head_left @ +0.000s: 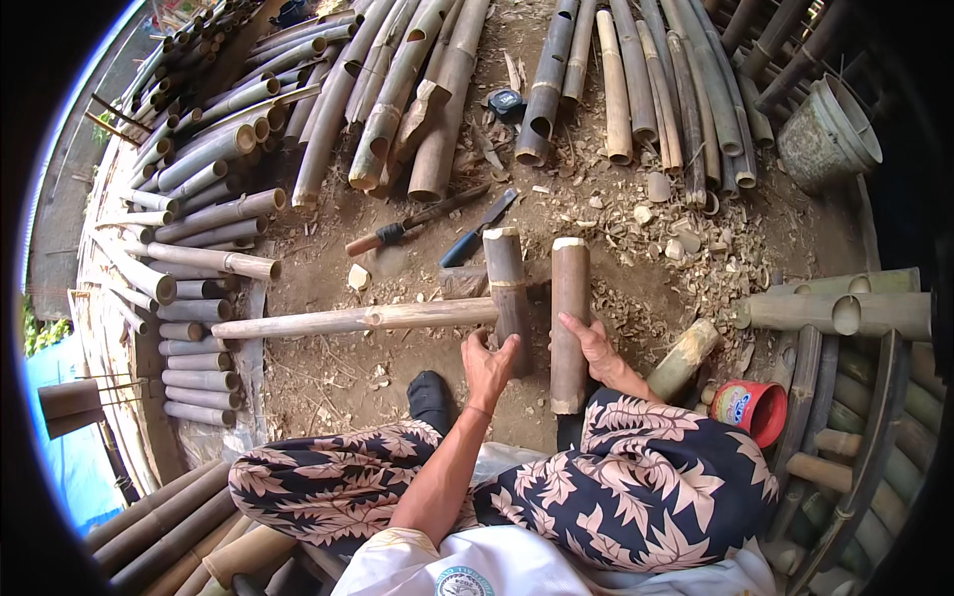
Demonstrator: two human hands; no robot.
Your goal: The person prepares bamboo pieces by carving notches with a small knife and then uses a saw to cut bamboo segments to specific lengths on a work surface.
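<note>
Left hand (489, 364) grips darker bamboo section (507, 296); right hand (594, 346) rests open-fingered on paler bamboo section (569, 323) (both on dirt, side by side). Risk: paler piece rolls, being loosely held.

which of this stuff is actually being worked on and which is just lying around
In hand:
- left hand grips left bamboo section
- right hand rests on right bamboo section

Lying about:
- long pole
- red-handled tool
- blue-handled blade
- red cup
- metal bucket
- tape measure
</note>
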